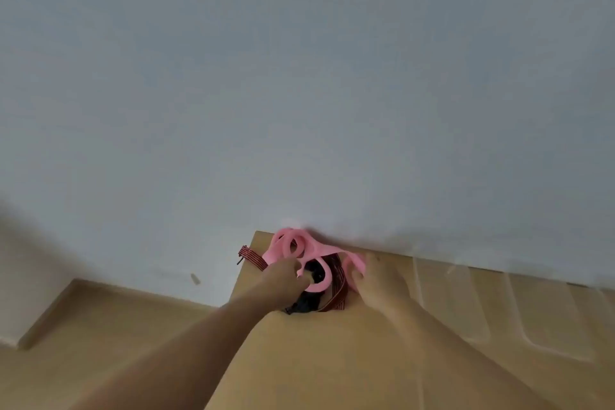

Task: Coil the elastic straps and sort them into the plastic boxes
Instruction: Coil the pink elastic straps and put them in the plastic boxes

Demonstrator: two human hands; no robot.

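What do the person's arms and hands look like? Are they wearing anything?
The left arm and right arm are bare, with no sleeves showing. The left hand and right hand wear no gloves, and no watch or bracelet shows. It is too blurry to tell about rings.

Indoor room, domestic-looking: home or a plain spare room, can't pin it tighter. Evidence:
- Bare pale painted wall [299,76] fills most of the view.
- Wood-look floor [116,326] meets the wall at lower left.
- 1 light wood-tone table [332,359], far edge against the wall.
- On the table: a loose pile of elastic straps [293,246] (pink, red-striped, black) at the far edge, and clear plastic boxes [549,316] on the right side.

This is household-type furniture and storage under soft, even light. The frame is blurred, so finer detail is unreadable.
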